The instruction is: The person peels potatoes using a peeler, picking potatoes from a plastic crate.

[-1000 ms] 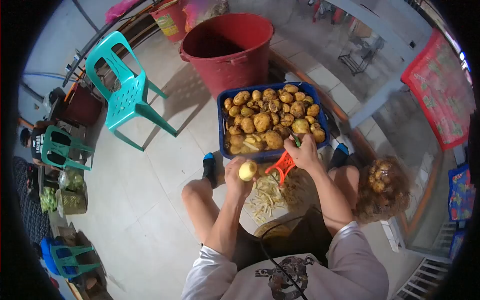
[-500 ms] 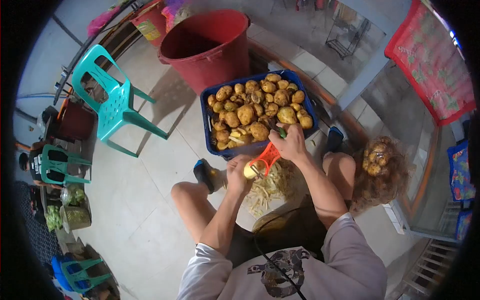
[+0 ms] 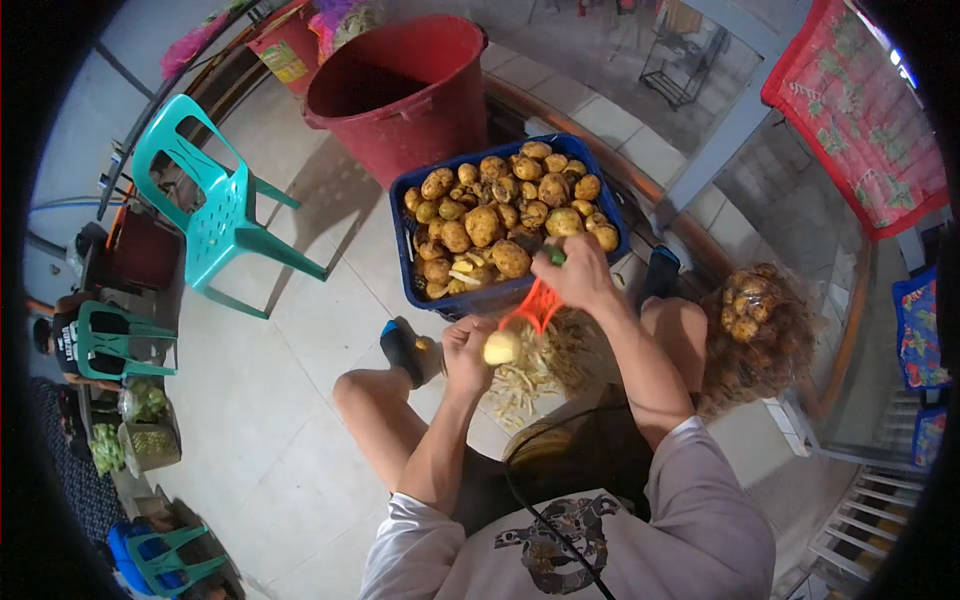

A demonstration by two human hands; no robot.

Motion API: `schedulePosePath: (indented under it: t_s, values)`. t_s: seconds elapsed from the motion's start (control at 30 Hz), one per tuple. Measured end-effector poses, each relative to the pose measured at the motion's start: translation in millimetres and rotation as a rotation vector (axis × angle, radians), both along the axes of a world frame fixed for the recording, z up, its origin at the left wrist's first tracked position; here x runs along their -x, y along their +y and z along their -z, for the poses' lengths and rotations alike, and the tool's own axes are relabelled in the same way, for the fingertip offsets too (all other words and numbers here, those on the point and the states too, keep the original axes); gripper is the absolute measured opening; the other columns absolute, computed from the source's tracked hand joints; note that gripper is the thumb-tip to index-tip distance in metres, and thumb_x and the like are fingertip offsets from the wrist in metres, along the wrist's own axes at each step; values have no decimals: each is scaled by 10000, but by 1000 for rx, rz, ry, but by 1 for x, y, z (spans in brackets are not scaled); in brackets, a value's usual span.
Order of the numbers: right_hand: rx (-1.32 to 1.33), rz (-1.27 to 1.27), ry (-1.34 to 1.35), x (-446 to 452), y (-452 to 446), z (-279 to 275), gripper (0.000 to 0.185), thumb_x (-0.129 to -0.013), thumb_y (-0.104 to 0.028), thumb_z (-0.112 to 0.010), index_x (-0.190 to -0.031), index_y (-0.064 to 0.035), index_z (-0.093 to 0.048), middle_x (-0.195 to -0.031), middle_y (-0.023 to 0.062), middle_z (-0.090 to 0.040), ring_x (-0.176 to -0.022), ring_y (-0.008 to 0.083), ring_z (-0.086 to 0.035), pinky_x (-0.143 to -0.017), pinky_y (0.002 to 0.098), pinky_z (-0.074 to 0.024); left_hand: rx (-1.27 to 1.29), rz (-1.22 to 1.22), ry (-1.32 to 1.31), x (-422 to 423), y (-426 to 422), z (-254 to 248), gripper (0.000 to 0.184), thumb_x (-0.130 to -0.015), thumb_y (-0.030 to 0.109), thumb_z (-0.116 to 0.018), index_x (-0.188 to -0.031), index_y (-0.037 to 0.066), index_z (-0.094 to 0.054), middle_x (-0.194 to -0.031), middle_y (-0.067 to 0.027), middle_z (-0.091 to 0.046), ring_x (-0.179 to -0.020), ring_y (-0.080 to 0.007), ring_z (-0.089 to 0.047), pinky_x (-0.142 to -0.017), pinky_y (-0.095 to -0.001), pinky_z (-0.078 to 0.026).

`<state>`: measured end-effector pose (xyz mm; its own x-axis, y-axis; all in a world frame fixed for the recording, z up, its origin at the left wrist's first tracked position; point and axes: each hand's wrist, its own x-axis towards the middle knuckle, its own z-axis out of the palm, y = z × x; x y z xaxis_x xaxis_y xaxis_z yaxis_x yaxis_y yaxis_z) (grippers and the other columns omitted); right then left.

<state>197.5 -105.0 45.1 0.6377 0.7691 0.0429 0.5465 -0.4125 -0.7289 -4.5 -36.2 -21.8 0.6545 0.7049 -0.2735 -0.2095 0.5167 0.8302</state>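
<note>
My left hand is closed around a potato whose pale yellow, peeled end faces right. In my right hand is a peeler with an orange-red frame and a green handle end. The peeler's head is just above and beside the potato; whether it touches cannot be made out. Below both hands, a heap of pale peelings lies on the floor between my legs. Beyond them a blue crate holds many dirty, unpeeled potatoes, with a few pale pieces at its near side.
A large red tub stands behind the crate. To the left is a green plastic chair. By my right knee sits a clear bag of potatoes. Another person is at the far left, near bags of green produce.
The peeler has lifted slightly off the potato's face, showing more of the peeled end. The whole view has shifted a little, so the crate and tub appear further left.
</note>
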Motion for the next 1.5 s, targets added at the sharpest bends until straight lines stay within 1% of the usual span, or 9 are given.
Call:
schedulePosePath:
  t_s: [0.5, 0.63, 0.67, 0.83, 0.97, 1.03, 1.17, 1.33, 1.5]
  values:
    - [80, 107, 83, -24, -2, 21, 349, -767, -281, -645, -608, 23, -580, -477, 143, -473, -425, 251, -477, -487, 430, -400, 132, -4, -59, -5, -1, -9, 161, -918, 83, -552, -822, -18, -631, -702, -76, -629, -568, -143, -604, -507, -267, -485]
    - [-222, -31, 100, 0, -5, 18, 337, -764, -275, -667, -623, 19, -582, -461, 99, -431, -413, 203, -392, -474, 425, -363, 387, -11, -64, -5, -6, -3, 135, -898, 144, -561, -881, 14, -592, -752, -100, -628, -575, -188, -613, -497, -305, -503]
    - [-315, -38, 8, 3, -4, 19, 333, -766, -281, -667, -634, 16, -593, -464, 95, -431, -418, 199, -392, -472, 417, -361, -279, -70, 183, -6, -13, 2, 137, -893, 154, -564, -905, 19, -585, -800, -105, -630, -611, -201, -624, -484, -312, -506]
    - [-10, 129, 55, -26, -5, 33, 351, -763, -296, -672, -634, 20, -589, -467, 95, -429, -435, 214, -434, -485, 419, -381, 441, -184, 144, -9, -7, -10, 156, -871, 179, -588, -916, 40, -534, -734, -125, -581, -540, -236, -599, -399, -300, -467]
    - [-84, 113, 38, -18, -6, 31, 404, -803, -298, -640, -583, 23, -532, -457, 88, -431, -425, 205, -417, -476, 407, -356, 250, 53, -150, -3, 8, 1, 255, -898, 216, -583, -1075, 38, -535, -831, -105, -641, -536, -162, -596, -419, -273, -492]
    - [-48, 174, 65, -18, -7, 38, 413, -819, -295, -631, -569, 16, -525, -451, 81, -416, -416, 191, -390, -464, 410, -332, 214, 17, -193, -12, 20, -29, 273, -909, 330, -572, -965, 65, -543, -895, -113, -609, -527, -181, -563, -439, -259, -469]
    - [-26, 134, 57, -19, -9, 39, 390, -827, -283, -634, -586, 4, -531, -454, 58, -380, -416, 167, -364, -448, 412, -304, 696, -69, -114, -4, 26, -6, 362, -954, 443, -533, -1047, 95, -561, -910, -74, -614, -632, -136, -579, -502, -263, -434]
    - [-37, 202, 86, -17, -5, 38, 352, -787, -241, -618, -631, 63, -533, -489, 136, -493, -458, 239, -486, -504, 427, -383, 156, -121, 116, -12, 17, -9, 370, -995, 287, -485, -827, 0, -647, -683, -83, -635, -483, -118, -532, -387, -237, -349]
    - [-161, 149, 94, -5, -1, 22, 332, -779, -231, -625, -632, 56, -545, -482, 149, -468, -458, 240, -491, -509, 423, -391, -95, 15, 49, -6, 12, 16, 353, -990, 234, -501, -822, -28, -668, -717, -84, -669, -542, -123, -590, -446, -245, -431]
